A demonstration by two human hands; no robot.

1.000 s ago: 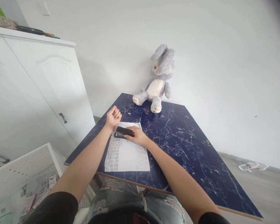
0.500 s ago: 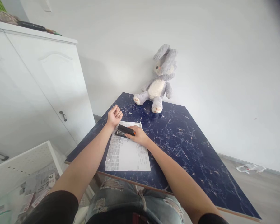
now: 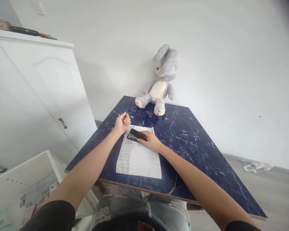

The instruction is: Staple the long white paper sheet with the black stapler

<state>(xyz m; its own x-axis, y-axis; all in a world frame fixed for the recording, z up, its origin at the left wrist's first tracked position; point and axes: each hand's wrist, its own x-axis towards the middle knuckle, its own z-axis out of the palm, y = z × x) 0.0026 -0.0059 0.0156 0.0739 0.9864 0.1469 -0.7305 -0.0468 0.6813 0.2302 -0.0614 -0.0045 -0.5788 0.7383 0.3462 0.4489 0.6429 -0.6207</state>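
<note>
My right hand (image 3: 152,140) is wrapped around the rear end of a black stapler (image 3: 138,134) with a bit of orange near its back. The stapler's front points left, and a gap shows between its top arm and base. Beneath it, printed paper (image 3: 141,160) lies flat on the dark blue marbled table (image 3: 190,150). Beside the paper's far left corner is my left hand (image 3: 122,123), its fingers curled in; whatever it may hold is hidden. A tiny pale piece (image 3: 132,117) lies on the tabletop just beyond those fingers.
A grey plush rabbit (image 3: 159,89) sits at the table's far edge against the wall. White cabinets (image 3: 45,89) stand to the left. A white perforated bin (image 3: 16,183) with packages is at lower left. Clear plastic packaging (image 3: 257,166) lies on the floor at right.
The paper has shifted right and turned slightly, with the stapler and my right hand moving right too. My left hand has moved right, its fingers curled less tightly. The view has swung slightly right.
</note>
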